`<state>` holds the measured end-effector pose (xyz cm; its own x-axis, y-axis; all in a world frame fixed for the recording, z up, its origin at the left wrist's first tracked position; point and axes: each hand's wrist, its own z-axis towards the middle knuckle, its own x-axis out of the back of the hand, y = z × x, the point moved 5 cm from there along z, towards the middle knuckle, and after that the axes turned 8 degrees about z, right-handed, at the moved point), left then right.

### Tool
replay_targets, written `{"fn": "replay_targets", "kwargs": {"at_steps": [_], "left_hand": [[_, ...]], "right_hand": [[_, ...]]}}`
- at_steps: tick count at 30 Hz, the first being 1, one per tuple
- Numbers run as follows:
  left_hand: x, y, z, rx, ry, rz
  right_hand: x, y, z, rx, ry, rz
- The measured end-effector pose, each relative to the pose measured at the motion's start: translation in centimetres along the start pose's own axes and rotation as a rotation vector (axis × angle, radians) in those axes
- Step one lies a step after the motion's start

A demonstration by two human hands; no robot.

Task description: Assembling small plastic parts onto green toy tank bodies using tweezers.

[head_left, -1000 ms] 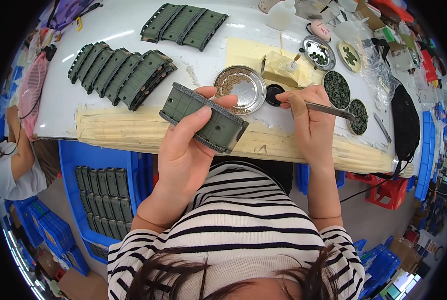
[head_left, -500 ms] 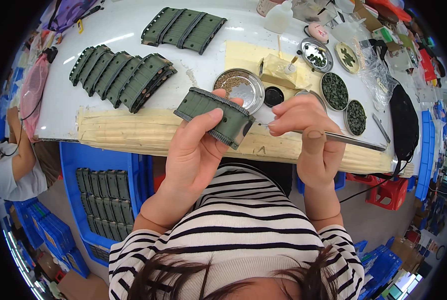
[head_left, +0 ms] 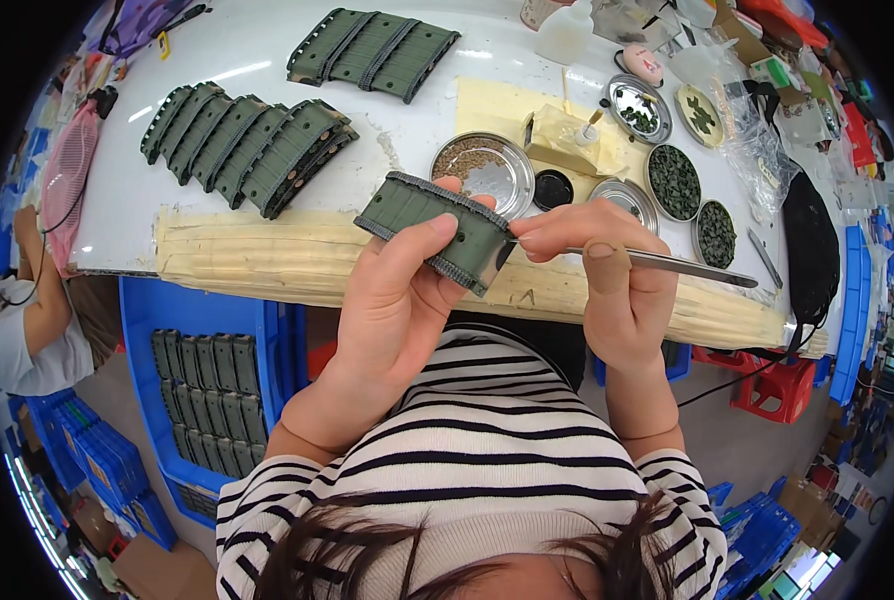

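The green ribbed pouch piece (head_left: 435, 232) is held up in front of the person's chest, just above the near table edge, tilted w/ its right end dipping toward the tweezers. Left hand (head_left: 392, 300) has it clamped: thumb lies across the front face, fingers curled round the back and top edge. Right hand (head_left: 607, 275) pinches a pair of metal tweezers (head_left: 657, 262) between thumb and fingertips, tips aimed at the pouch's right end, prob touching it, tho I can't tell if anything tiny sits in the tips.

Looks to me like the fitting step: working some small part into or at a hole on that end. The next move calls for a steady left grip and fine aim w/ the tweezer tips, imo, since the holes look small.

Just behind the hands is the pale padded strip (head_left: 267, 262) along the table edge. Beyond that there's a round metal dish (head_left: 482, 170) w/ brownish bits, a few more dishes of dark green bits (head_left: 673, 181), and a small glue bottle (head_left: 589, 127). A row of the same green pieces (head_left: 252, 150) is on the white table (head_left: 127, 215), w/ more in the blue crate (head_left: 152, 330) below left.
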<state>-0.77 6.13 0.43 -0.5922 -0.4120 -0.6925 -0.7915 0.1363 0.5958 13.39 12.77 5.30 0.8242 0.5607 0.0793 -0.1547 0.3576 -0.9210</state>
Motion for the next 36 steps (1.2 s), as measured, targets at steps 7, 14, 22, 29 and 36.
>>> {"fn": "replay_targets", "kwargs": {"at_steps": [7,14,22,29,36], "left_hand": [[0.18,0.01,-0.01,0.012,0.000,0.000],[0.21,-0.02,0.11,-0.005,0.008,0.003],[0.19,0.01,0.04,-0.001,0.011,0.016],[0.13,-0.03,0.21,-0.027,0.005,0.018],[-0.07,-0.11,0.15,-0.062,0.009,0.018]], "right_hand": [[-0.02,-0.16,0.15,0.019,-0.016,-0.054],[-0.09,-0.13,0.16,0.003,-0.006,-0.050],[-0.13,-0.33,0.31,0.009,-0.032,-0.090],[-0.35,-0.76,0.29,0.040,-0.026,-0.133],[-0.40,-0.56,0.10,0.040,-0.023,-0.145]]}}
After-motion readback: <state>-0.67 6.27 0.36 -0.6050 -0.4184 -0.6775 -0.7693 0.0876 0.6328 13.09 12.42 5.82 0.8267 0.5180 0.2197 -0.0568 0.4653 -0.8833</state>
